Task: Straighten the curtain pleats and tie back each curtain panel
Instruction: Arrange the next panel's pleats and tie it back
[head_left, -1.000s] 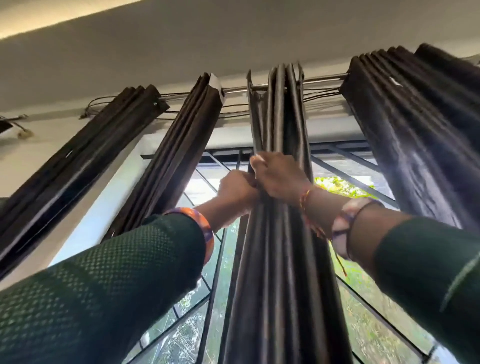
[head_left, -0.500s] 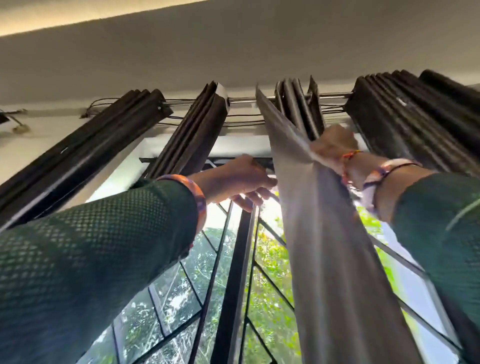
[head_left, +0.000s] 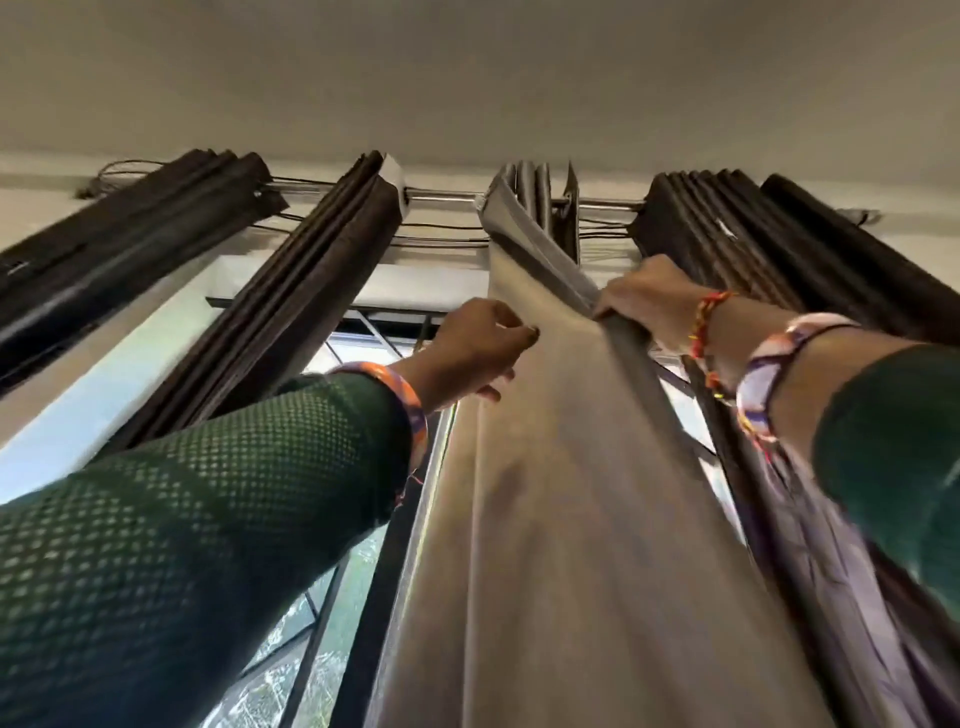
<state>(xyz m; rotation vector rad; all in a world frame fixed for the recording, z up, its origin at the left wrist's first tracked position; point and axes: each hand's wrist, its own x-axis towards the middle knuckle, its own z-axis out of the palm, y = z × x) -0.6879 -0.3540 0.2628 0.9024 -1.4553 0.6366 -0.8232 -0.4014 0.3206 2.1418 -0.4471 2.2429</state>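
Overhead, a curtain rod (head_left: 441, 195) spans the window under a plain ceiling. Two dark gathered panels (head_left: 311, 291) hang toward its left end. Near mid-rod, the left hand (head_left: 475, 348) pinches the grey panel (head_left: 545, 467)'s left edge; the right hand (head_left: 649, 296) grips its next fold. Best to draw both downward evenly, keeping each pleat stacked flat.

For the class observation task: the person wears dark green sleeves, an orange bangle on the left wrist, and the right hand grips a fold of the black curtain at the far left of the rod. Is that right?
Not quite. In the head view the right hand grips a fold of the grey curtain panel in the middle of the rod, not the black curtain at the far left. The dark green sleeves and the orange bangle on the left wrist are right.
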